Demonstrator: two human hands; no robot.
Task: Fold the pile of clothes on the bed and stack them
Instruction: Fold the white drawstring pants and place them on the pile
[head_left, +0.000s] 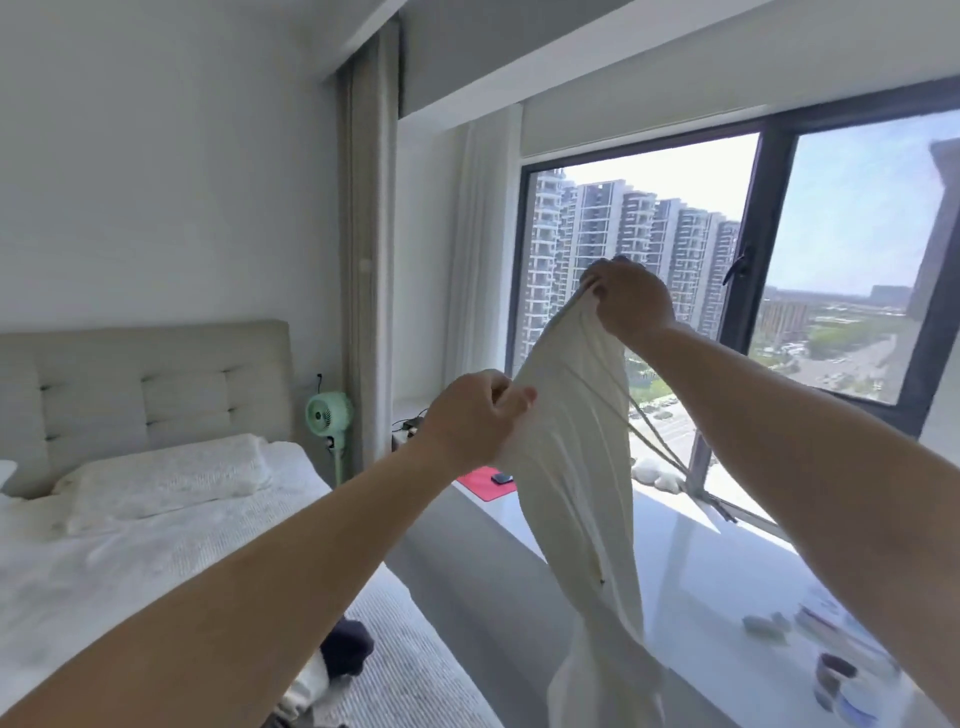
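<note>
left hand (470, 415) grips cream garment (576, 457) | right hand (631, 299) pinches top | bed (156, 545) below

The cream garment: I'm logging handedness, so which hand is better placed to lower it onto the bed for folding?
Probably the left hand. It grips the cream garment lower down and on the side nearer the bed; the right hand pinches the top edge higher, over by the window.

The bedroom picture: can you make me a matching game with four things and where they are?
Things:
1. cream garment
2. green fan
3. pillow
4. red mat

Places:
A. on the window ledge
B. on the bed by the headboard
C. held up in both hands
D. on the floor beside the bed

Pairs: 1-C, 2-D, 3-B, 4-A
</note>
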